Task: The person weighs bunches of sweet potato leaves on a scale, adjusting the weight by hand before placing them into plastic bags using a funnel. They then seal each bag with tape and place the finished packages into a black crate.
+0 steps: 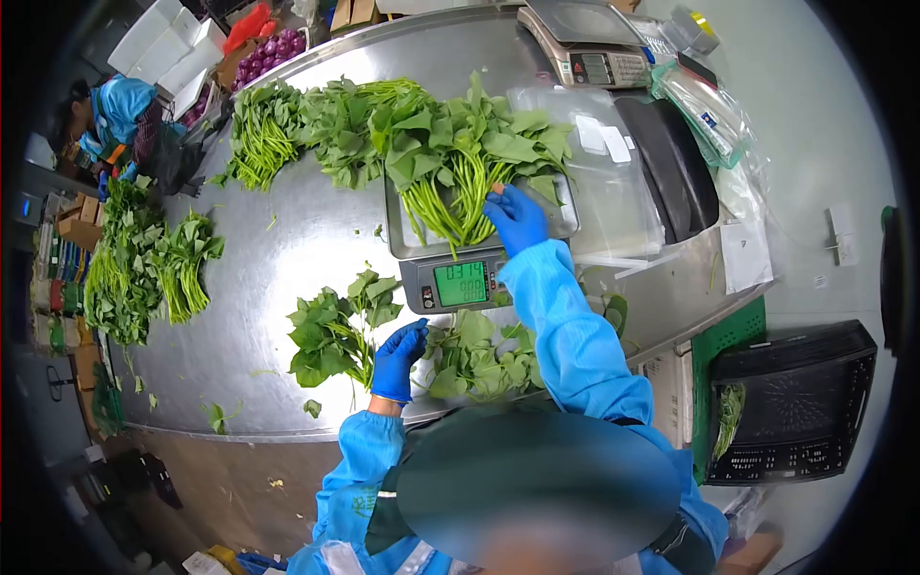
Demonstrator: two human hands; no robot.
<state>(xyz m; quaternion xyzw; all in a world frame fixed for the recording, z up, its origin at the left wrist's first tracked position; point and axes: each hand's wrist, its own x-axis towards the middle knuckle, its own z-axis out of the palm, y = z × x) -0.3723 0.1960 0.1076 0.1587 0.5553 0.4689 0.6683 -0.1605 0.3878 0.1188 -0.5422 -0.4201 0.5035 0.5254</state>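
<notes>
A large bunch of leafy green stems (pixel 465 187) lies on the tray of a digital scale (pixel 460 284) with a lit green display. My right hand (pixel 517 220), in a blue glove, is at the right side of the stems; its fingers are closed, and what they hold is hidden. Below the scale's left corner is my left hand (pixel 398 362), also blue-gloved, with fingers pressed together beside a small leafy bunch (pixel 331 340). Whether it grips a stem cannot be made out. More loose leaves (pixel 484 359) lie between my arms near the table edge.
Other green bunches (pixel 264 139) lie on the metal table (pixel 259 235), more at its left end. A person (pixel 120 115) in blue works at the far left. A second scale (pixel 594 57), plastic bags (pixel 604 172) and a black crate (pixel 791 407) are on the right.
</notes>
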